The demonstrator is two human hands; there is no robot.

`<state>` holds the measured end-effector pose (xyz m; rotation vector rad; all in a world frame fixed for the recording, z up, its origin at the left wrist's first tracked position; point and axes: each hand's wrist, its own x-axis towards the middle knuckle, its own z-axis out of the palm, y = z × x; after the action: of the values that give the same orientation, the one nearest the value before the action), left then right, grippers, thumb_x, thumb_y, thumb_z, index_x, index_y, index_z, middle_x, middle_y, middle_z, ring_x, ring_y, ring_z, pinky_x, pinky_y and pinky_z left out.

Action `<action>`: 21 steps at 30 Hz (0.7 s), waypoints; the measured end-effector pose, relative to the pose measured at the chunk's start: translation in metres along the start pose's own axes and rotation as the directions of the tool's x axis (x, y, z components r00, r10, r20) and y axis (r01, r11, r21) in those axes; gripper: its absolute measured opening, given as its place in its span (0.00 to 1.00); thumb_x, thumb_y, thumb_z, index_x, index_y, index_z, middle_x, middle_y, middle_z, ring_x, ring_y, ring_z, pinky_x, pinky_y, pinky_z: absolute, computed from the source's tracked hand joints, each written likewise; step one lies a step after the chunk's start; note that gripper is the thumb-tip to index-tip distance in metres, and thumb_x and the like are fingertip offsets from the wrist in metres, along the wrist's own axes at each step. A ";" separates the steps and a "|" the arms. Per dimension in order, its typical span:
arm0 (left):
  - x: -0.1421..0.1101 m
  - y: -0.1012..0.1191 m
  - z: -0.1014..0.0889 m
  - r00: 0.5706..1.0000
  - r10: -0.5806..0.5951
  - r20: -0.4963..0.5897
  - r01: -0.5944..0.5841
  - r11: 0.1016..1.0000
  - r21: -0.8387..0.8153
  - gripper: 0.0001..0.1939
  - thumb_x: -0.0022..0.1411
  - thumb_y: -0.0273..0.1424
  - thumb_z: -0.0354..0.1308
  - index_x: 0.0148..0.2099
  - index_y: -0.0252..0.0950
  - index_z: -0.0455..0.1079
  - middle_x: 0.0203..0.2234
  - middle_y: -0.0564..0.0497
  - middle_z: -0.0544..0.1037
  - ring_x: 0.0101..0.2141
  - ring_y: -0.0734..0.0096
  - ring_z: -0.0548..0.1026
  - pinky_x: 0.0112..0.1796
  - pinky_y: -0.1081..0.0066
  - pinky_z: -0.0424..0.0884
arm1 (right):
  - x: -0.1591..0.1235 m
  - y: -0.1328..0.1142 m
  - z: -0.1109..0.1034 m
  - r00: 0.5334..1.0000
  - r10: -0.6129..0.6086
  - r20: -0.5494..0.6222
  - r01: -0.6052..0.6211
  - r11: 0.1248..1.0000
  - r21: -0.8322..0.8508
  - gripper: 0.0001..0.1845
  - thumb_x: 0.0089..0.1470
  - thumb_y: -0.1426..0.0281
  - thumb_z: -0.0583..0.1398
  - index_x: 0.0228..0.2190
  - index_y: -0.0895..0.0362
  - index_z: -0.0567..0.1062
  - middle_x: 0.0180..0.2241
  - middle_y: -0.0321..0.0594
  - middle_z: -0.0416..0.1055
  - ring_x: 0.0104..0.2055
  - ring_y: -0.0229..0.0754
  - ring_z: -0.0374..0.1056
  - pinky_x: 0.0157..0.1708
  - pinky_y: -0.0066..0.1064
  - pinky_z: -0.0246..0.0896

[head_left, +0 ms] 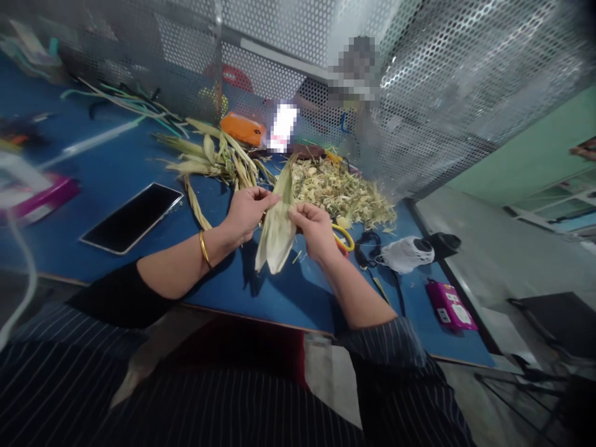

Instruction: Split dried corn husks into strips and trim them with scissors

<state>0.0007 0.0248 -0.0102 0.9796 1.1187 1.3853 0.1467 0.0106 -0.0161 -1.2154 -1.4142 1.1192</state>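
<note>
A pale green corn husk (pixel 278 233) hangs between my two hands above the blue table, its broad split end pointing down toward me. My left hand (pixel 246 214) pinches the husk's left edge between thumb and fingers. On the opposite edge, my right hand (pixel 315 226) grips it the same way. Just behind my right hand lies a heap of shredded husk pieces (pixel 344 189). Longer dried husks (pixel 209 155) are spread beyond my left hand, and a twisted husk strand (pixel 198 205) lies beside that wrist. Yellow-handled scissors (pixel 343 238), partly hidden, rest by my right wrist.
A dark tablet or large phone (pixel 133 217) lies at left on the blue table (pixel 279 301). An orange packet (pixel 242 128) stands at the back before a perforated metal screen (pixel 298 37). White crumpled material (pixel 407 254) and a magenta box (pixel 451 304) sit at right.
</note>
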 end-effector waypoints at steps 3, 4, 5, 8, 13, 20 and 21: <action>-0.002 -0.001 0.000 0.997 -0.047 0.058 0.049 0.998 -0.027 0.13 0.49 0.34 0.68 0.27 0.33 0.67 0.20 0.56 0.69 0.21 0.80 0.65 0.24 0.76 0.64 | -0.003 0.002 -0.004 0.998 -0.027 -0.048 0.032 0.993 0.110 0.14 0.45 0.61 0.64 0.22 0.56 0.68 0.18 0.30 0.63 0.20 0.31 0.57 0.22 0.26 0.54; -0.003 -0.001 0.000 0.991 -0.068 0.112 0.069 0.998 -0.007 0.14 0.48 0.35 0.69 0.28 0.33 0.69 0.21 0.55 0.71 0.22 0.79 0.67 0.24 0.76 0.65 | -0.004 0.003 -0.004 0.996 -0.051 -0.068 0.058 0.992 0.116 0.13 0.45 0.61 0.64 0.22 0.56 0.68 0.18 0.30 0.63 0.20 0.31 0.57 0.22 0.26 0.53; -0.005 -0.002 -0.001 0.977 -0.101 0.186 0.098 0.995 0.025 0.14 0.47 0.36 0.70 0.29 0.33 0.71 0.23 0.54 0.73 0.23 0.78 0.69 0.25 0.76 0.66 | -0.005 0.004 -0.005 0.993 -0.075 -0.089 0.084 0.990 0.111 0.13 0.46 0.62 0.64 0.22 0.56 0.69 0.18 0.30 0.63 0.20 0.31 0.56 0.22 0.26 0.53; -0.011 -0.006 -0.002 0.886 -0.231 0.402 0.197 0.972 0.126 0.16 0.43 0.36 0.73 0.30 0.32 0.74 0.26 0.50 0.78 0.25 0.74 0.74 0.28 0.74 0.69 | -0.004 0.007 -0.010 0.977 -0.144 -0.156 0.158 0.984 0.081 0.11 0.48 0.64 0.64 0.22 0.55 0.69 0.18 0.29 0.63 0.20 0.30 0.56 0.21 0.26 0.53; -0.014 -0.007 -0.003 0.860 -0.273 0.431 0.226 0.961 0.156 0.12 0.44 0.34 0.72 0.30 0.32 0.78 0.23 0.49 0.79 0.21 0.74 0.73 0.24 0.74 0.69 | 0.000 0.012 -0.023 0.964 -0.163 -0.211 0.183 0.980 0.083 0.13 0.50 0.62 0.63 0.23 0.54 0.67 0.19 0.28 0.61 0.20 0.30 0.56 0.22 0.26 0.55; -0.016 -0.003 0.004 0.883 -0.316 0.346 0.295 0.949 0.113 0.10 0.46 0.33 0.70 0.27 0.32 0.77 0.20 0.50 0.78 0.19 0.75 0.72 0.23 0.74 0.68 | 0.000 0.009 -0.030 0.991 0.021 -0.133 0.010 0.974 0.227 0.19 0.45 0.55 0.67 0.25 0.55 0.68 0.20 0.28 0.64 0.20 0.29 0.59 0.22 0.24 0.61; -0.015 -0.003 0.004 0.908 -0.280 0.312 0.264 0.960 0.092 0.09 0.46 0.33 0.70 0.27 0.32 0.77 0.20 0.50 0.78 0.19 0.75 0.72 0.23 0.74 0.68 | -0.002 0.007 -0.029 0.993 0.076 -0.086 -0.055 0.972 0.228 0.20 0.43 0.53 0.68 0.25 0.55 0.69 0.21 0.29 0.65 0.20 0.29 0.61 0.22 0.24 0.63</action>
<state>0.0071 0.0100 -0.0124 0.9999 0.9994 0.9373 0.1760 0.0115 -0.0190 -1.1424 -1.1491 1.2164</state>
